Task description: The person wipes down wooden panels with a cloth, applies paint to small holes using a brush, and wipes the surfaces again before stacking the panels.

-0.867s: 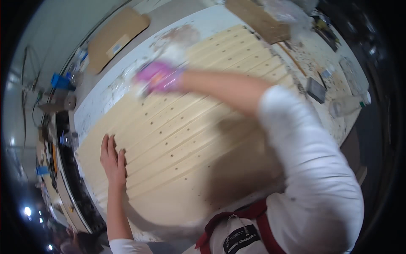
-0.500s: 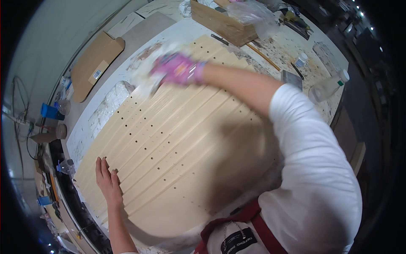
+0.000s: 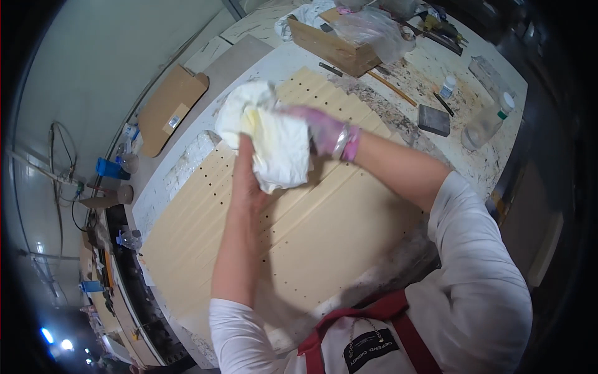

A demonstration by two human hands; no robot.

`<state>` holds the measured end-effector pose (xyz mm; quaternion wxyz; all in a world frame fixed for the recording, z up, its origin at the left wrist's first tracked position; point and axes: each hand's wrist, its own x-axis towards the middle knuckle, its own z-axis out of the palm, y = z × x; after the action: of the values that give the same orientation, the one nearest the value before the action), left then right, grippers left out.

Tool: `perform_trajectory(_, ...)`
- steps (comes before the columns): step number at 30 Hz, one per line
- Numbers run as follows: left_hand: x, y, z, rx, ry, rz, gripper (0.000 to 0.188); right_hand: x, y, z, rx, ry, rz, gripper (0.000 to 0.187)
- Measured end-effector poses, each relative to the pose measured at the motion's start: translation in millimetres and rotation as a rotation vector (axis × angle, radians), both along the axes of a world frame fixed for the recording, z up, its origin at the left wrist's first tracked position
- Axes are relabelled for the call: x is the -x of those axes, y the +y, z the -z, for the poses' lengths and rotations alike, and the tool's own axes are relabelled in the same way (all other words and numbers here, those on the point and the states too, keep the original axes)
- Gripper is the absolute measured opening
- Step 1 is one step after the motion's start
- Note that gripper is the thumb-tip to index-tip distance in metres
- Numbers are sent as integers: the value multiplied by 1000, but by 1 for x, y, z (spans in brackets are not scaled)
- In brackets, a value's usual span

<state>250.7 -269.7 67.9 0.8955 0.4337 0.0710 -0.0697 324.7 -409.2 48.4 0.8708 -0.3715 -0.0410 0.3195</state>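
A white cloth [image 3: 283, 146] with a pale yellow stain is bunched up between my two hands, over the far part of a wooden panel. My bare left hand [image 3: 249, 171] grips its near left side, the thumb lying up along the cloth. My right hand [image 3: 324, 131], in a pink glove, holds it from the right; its fingers are mostly behind the cloth and blurred. Below lies the pale panel [image 3: 324, 230], ribbed with long grooves and dotted with rows of small dark holes.
Past the panel, the stained worktable [image 3: 423, 81] holds an open wooden box [image 3: 333, 50], a grey block [image 3: 434, 119], a clear bottle [image 3: 489, 124], a small white bottle [image 3: 447, 86] and a thin wooden stick [image 3: 392, 88]. A brown cardboard piece [image 3: 168, 112] leans at the far left.
My left hand has left the panel and come up to grip the cloth. My right hand has moved right and nearer, lifting the cloth off the panel's far left edge.
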Motion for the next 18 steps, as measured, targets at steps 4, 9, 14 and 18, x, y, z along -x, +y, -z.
perform_trajectory(4, -6, -2, 22, -265, 13, -205, 48, -7, -31, 17, 355, -449, -58, 54)
perform_trajectory(9, -54, 23, -40, -894, -333, -541, 36, -32, -143, 26, 1284, -871, 396, 78)
perform_trajectory(14, -113, -45, 7, -1756, -570, 96, 48, -48, -129, 41, 1274, -733, 33, 71)
perform_trajectory(18, -136, -68, 38, -1850, -849, 173, 24, -57, -134, 64, 1249, -693, 59, 76)
